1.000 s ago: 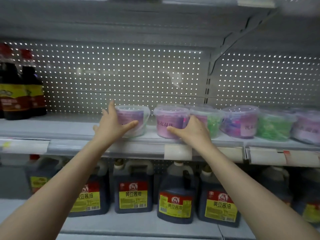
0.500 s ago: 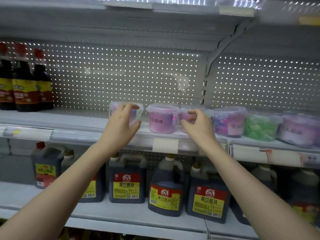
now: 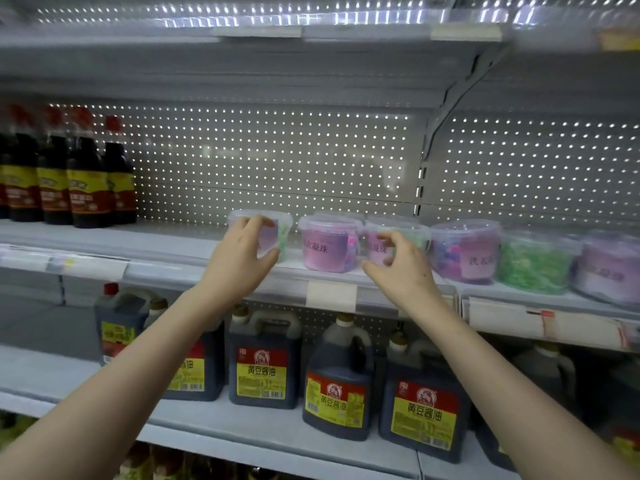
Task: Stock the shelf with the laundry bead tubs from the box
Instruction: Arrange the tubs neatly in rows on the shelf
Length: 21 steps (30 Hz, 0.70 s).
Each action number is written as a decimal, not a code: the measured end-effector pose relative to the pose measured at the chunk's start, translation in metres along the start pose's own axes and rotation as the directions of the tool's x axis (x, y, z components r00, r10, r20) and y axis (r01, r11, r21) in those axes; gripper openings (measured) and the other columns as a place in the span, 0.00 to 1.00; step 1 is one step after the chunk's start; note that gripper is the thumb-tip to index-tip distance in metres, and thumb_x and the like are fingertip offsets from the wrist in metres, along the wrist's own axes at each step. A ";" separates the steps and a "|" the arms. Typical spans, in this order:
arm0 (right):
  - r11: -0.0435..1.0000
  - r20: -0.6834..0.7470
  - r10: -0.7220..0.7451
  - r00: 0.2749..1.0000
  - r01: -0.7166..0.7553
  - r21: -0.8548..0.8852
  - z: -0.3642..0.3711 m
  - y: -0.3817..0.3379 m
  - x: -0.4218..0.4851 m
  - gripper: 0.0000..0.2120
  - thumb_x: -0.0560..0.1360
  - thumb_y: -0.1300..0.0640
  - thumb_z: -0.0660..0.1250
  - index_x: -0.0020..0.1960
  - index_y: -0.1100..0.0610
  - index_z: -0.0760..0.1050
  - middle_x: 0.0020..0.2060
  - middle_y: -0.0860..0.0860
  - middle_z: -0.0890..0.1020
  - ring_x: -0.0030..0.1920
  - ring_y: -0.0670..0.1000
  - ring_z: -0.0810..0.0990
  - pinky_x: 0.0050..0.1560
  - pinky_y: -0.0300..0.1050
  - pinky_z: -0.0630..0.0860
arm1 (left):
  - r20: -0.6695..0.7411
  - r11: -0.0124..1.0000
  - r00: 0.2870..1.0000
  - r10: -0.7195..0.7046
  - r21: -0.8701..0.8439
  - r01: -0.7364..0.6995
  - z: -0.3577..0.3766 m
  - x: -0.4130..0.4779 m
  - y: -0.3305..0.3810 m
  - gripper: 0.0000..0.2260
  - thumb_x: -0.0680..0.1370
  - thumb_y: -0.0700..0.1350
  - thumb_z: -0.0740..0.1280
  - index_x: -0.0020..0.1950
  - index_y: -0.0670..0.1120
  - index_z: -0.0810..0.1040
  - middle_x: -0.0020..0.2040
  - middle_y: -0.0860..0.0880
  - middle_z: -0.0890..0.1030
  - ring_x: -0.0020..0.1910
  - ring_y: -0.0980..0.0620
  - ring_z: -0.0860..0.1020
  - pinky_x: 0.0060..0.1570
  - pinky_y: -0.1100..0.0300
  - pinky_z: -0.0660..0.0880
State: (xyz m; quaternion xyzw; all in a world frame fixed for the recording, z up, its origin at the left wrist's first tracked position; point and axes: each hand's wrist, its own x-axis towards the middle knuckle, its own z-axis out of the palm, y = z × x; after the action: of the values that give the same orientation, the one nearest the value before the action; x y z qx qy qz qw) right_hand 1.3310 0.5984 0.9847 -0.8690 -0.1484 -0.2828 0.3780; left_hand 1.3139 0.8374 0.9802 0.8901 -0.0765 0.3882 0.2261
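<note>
Laundry bead tubs [image 3: 327,245] line the middle shelf [image 3: 166,239]. The left hand [image 3: 239,261] grips the leftmost tub [image 3: 282,232], fingers curled round it. The right hand [image 3: 401,271] hangs half-curled before the third tub [image 3: 419,233]; contact unclear.

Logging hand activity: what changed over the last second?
Left hand went from lying flat against the left tub to a grip over its front. Right hand slid from the second tub to the third tub; contact unclear. All tubs kept their places.
</note>
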 end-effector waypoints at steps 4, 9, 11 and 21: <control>0.999 0.009 -0.032 0.999 0.032 -0.035 0.015 -0.016 0.014 0.27 0.73 0.53 0.69 0.70 0.49 0.65 0.66 0.47 0.70 0.61 0.49 0.72 0.61 0.47 0.72 | 0.063 0.994 0.998 0.028 0.102 -0.034 -0.002 0.025 -0.026 0.24 0.75 0.49 0.69 0.69 0.48 0.67 0.67 0.45 0.69 0.59 0.43 0.73 0.56 0.49 0.72; 0.994 0.029 0.008 1.000 -0.005 -0.110 0.042 -0.029 0.035 0.32 0.71 0.50 0.71 0.71 0.47 0.62 0.70 0.48 0.66 0.69 0.51 0.66 0.66 0.50 0.64 | 0.144 0.980 0.985 0.090 0.165 -0.114 0.002 0.056 -0.065 0.24 0.74 0.53 0.69 0.69 0.55 0.69 0.71 0.48 0.68 0.67 0.43 0.68 0.63 0.45 0.68; 0.990 -0.008 0.045 0.999 -0.045 -0.133 0.054 -0.033 0.042 0.28 0.70 0.48 0.73 0.67 0.48 0.67 0.69 0.48 0.67 0.68 0.51 0.66 0.67 0.52 0.63 | 0.187 0.974 0.974 0.125 0.165 -0.157 0.000 0.068 -0.078 0.22 0.73 0.53 0.70 0.66 0.56 0.70 0.64 0.50 0.74 0.63 0.45 0.72 0.59 0.48 0.70; 0.971 -0.072 0.078 0.994 -0.092 -0.219 0.100 -0.066 0.068 0.25 0.64 0.45 0.77 0.58 0.47 0.74 0.61 0.46 0.72 0.63 0.49 0.70 0.60 0.46 0.64 | 0.326 0.970 0.936 0.134 0.151 -0.192 0.006 0.127 -0.127 0.17 0.74 0.44 0.68 0.62 0.54 0.75 0.57 0.49 0.79 0.57 0.45 0.76 0.47 0.54 0.73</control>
State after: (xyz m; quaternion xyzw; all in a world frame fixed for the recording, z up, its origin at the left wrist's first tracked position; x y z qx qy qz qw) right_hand 1.3923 0.7199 1.0078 -0.9020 -0.0665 -0.3084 0.2948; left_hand 1.4445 0.9518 1.0250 0.9477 -0.1497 0.2649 0.0963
